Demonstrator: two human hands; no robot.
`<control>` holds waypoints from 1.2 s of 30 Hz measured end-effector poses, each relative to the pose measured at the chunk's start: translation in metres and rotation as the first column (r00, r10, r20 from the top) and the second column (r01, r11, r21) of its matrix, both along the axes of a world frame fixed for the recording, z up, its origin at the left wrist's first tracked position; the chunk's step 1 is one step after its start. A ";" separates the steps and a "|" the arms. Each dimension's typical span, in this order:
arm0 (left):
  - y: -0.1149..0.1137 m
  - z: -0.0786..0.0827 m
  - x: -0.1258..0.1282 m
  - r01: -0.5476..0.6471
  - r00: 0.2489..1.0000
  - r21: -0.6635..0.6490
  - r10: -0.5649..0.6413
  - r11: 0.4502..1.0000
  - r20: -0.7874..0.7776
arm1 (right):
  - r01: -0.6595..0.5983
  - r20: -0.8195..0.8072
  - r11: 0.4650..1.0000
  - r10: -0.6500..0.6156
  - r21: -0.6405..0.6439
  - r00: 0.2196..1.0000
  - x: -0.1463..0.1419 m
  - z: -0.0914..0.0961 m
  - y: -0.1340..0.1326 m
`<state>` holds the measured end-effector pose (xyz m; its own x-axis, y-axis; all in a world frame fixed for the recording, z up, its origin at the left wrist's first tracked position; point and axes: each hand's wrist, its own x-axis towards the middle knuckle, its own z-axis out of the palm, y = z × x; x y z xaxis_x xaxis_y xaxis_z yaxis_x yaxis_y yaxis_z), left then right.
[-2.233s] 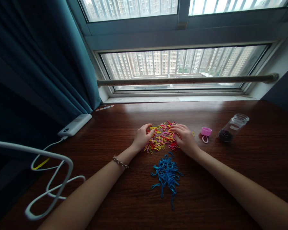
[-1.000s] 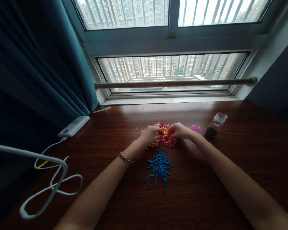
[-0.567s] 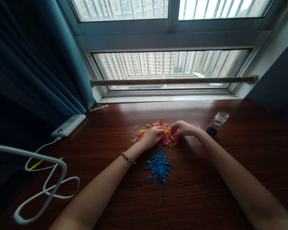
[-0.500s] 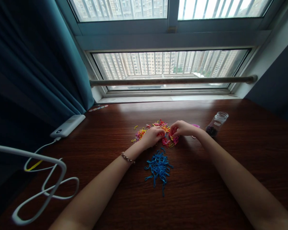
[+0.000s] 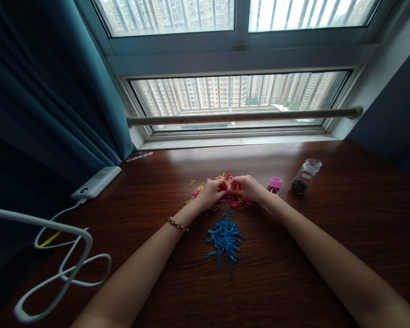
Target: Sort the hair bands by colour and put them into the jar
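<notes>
A heap of small mixed-colour elastic bands [image 5: 241,202], pink, yellow, red and orange, lies on the dark wooden table [image 5: 294,255]. My left hand [image 5: 210,192] and my right hand [image 5: 248,187] rest on top of this heap, fingertips pinched close together at its middle. What the pinched fingers hold is too small to make out. A separate heap of blue bands [image 5: 225,239] lies nearer to me, just below both hands. A beaded bracelet [image 5: 177,224] is on my left wrist.
A pink lid [image 5: 275,182] and a clear jar [image 5: 304,175] lying on its side are right of the hands. A white power bank [image 5: 95,182] with a looping white cable [image 5: 64,259] sits at the left, by a teal curtain [image 5: 54,91]. The window sill runs behind.
My hands drew together from the sides of the mixed heap to its middle, and the fingertips now meet. The pink lid, hidden behind my right hand a moment ago, shows again. The view shifted slightly.
</notes>
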<state>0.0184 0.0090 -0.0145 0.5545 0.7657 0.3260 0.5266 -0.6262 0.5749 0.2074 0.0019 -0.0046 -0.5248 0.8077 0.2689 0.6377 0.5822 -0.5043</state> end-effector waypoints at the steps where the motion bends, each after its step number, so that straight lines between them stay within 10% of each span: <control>1: 0.000 0.000 0.000 -0.007 1.000 -0.005 0.007 1.000 0.005 | 0.007 -0.001 1.000 -0.007 0.013 1.000 0.000 0.000 0.000; 14: 0.000 0.001 0.000 0.013 1.000 -0.034 -0.014 0.999 -0.020 | -0.092 -0.024 0.995 0.093 0.042 0.995 -0.001 0.000 -0.002; 27: -0.002 0.005 0.000 0.045 0.998 -0.060 -0.047 0.997 -0.034 | 0.136 -0.212 0.986 -0.152 -0.092 0.965 0.012 0.015 0.010; 36: 0.006 0.058 -0.040 0.062 0.957 -0.095 -0.086 0.994 -0.277 | -0.086 -0.490 0.856 -0.207 -0.510 0.846 0.008 0.056 -0.011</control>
